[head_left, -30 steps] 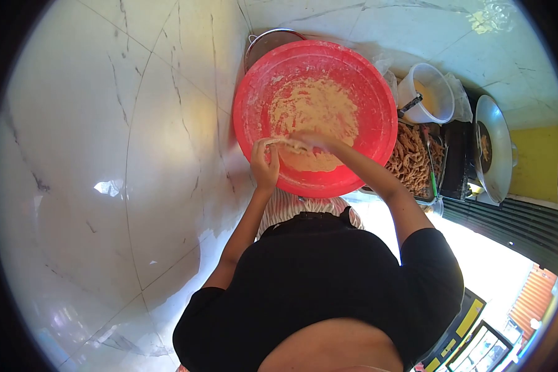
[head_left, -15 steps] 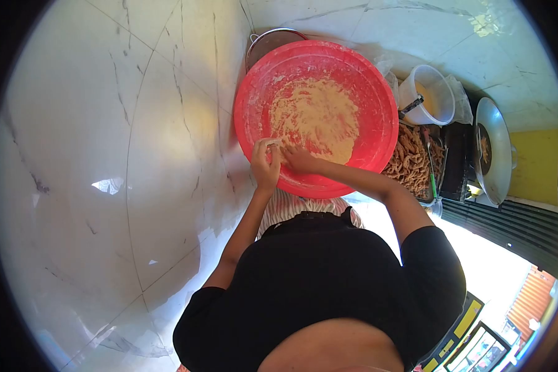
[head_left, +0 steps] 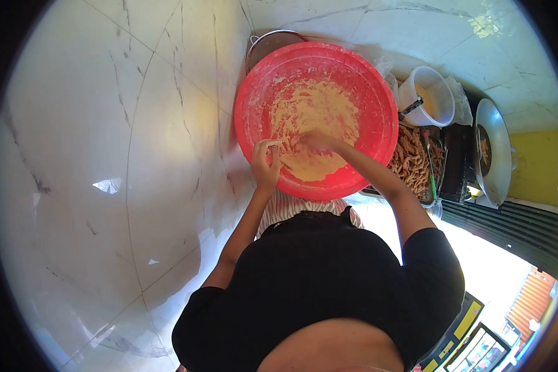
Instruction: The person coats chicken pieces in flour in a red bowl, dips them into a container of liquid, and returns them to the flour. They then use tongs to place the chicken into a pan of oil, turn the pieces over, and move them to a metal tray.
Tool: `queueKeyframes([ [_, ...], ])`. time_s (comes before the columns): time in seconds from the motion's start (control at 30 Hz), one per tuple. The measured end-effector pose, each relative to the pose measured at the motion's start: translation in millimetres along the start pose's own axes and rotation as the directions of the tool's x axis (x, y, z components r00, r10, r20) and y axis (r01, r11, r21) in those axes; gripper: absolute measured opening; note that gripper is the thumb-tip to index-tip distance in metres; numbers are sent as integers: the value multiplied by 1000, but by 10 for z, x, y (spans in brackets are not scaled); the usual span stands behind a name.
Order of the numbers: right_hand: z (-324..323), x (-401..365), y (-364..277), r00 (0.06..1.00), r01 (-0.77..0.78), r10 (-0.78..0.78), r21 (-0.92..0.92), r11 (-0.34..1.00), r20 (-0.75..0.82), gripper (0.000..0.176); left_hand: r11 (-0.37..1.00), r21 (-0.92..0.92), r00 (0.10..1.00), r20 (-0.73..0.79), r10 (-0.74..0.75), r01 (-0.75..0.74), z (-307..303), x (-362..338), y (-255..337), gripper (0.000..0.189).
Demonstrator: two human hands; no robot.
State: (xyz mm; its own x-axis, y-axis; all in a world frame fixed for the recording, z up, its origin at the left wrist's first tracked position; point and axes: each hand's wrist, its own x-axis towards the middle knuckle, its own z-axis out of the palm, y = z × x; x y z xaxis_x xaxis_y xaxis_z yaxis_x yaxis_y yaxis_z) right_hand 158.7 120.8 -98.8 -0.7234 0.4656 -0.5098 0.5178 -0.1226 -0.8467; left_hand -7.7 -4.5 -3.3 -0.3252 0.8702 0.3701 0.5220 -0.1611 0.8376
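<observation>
A large red basin point(head_left: 378, 130) stands in front of me, with pale yellow flour point(head_left: 322, 111) spread over its bottom. My left hand point(head_left: 266, 162) is at the basin's near left rim, its fingers closed on a small pale floury piece point(head_left: 271, 143). Over the flour, near the middle of the basin, is my right hand point(head_left: 317, 141); it is blurred, and its fingers cannot be made out.
Right of the basin lies a tray of brown fried strips point(head_left: 410, 158) with green-handled tongs point(head_left: 432, 180). Behind it stands a white bucket point(head_left: 443, 102). A metal wok point(head_left: 499, 152) is farther right. Tiled wall point(head_left: 167, 136) rises at the left.
My right hand has moved from beside my left hand, at the near left rim, rightward and inward over the flour. Flour now lies farther toward the near side. My left hand has stayed in place.
</observation>
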Motion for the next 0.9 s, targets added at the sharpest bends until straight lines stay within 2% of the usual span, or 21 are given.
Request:
queueKeyframes([
  [0.07,-38,117,10,924,58,-154,-269,961,-349,28,1000,-7,1000,-4,-12,12,9,-4,2,13],
  [0.1,-30,127,-64,924,59,-154,-268,962,-349,28,1000,-14,1000,-8,-23,23,11,-4,10,13],
  [0.17,-14,134,-292,925,-183,50,-327,927,-376,33,1000,-13,1000,-18,2,-2,25,-14,-34,13],
  [0.2,63,188,-226,926,-181,48,-328,927,-375,33,1000,-11,999,-28,26,-26,33,-15,-55,14],
  [0.23,222,286,-5,902,-101,-125,-482,870,-414,38,1000,-10,999,-29,26,-26,38,-22,-66,14],
  [0.27,393,359,227,858,-35,-297,-625,780,-419,44,1000,-1,999,-28,30,-30,40,-21,-61,14],
  [0.3,618,389,489,831,-57,-431,-825,562,-351,48,999,6,999,-31,37,-36,39,-17,-65,14],
  [0.33,829,349,676,806,-92,-539,-951,296,-246,52,999,9,999,-33,37,-37,30,-9,-42,14],
  [0.4,990,91,724,943,-4,-284,-856,516,-176,58,1000,-11,1000,-19,-22,22,11,-10,25,13],
  [0.43,940,-45,534,944,-4,-282,-857,516,-174,58,1000,-11,999,-20,-25,25,14,-17,19,13],
  [0.47,834,-278,151,989,-73,-42,-730,679,-138,56,1000,13,999,-36,7,-7,22,-18,6,13],
  [0.5,770,-413,-75,981,-182,187,-580,794,-51,54,998,39,998,-51,41,-39,29,-18,1,12],
  [0.53,734,-428,-81,981,-181,186,-581,794,-52,54,998,39,998,-53,42,-40,32,-17,2,12],
  [0.6,628,-421,-100,975,-136,205,-488,862,91,46,998,47,999,-34,35,-33,15,-15,-2,12],
  [0.63,547,-454,-284,975,-133,203,-490,862,92,46,998,49,999,-38,36,-34,12,-9,-4,12],
  [0.7,336,-497,-607,952,-154,218,-280,948,214,43,998,39,998,-36,43,-42,14,-13,-4,12],
  [0.73,269,-399,-535,952,-154,219,-280,948,215,43,998,39,998,-36,42,-41,23,-10,-8,12],
  [0.8,150,-142,-278,983,-159,158,-3,987,-93,46,994,85,995,-60,75,-70,26,-14,-7,12],
  [0.83,64,-26,-210,984,-156,155,-7,988,-93,46,994,86,995,-64,77,-72,24,-13,-11,12],
  [0.9,-112,200,-99,978,36,-42,-34,999,-204,43,997,58,998,-41,54,-51,15,-16,-7,11],
])
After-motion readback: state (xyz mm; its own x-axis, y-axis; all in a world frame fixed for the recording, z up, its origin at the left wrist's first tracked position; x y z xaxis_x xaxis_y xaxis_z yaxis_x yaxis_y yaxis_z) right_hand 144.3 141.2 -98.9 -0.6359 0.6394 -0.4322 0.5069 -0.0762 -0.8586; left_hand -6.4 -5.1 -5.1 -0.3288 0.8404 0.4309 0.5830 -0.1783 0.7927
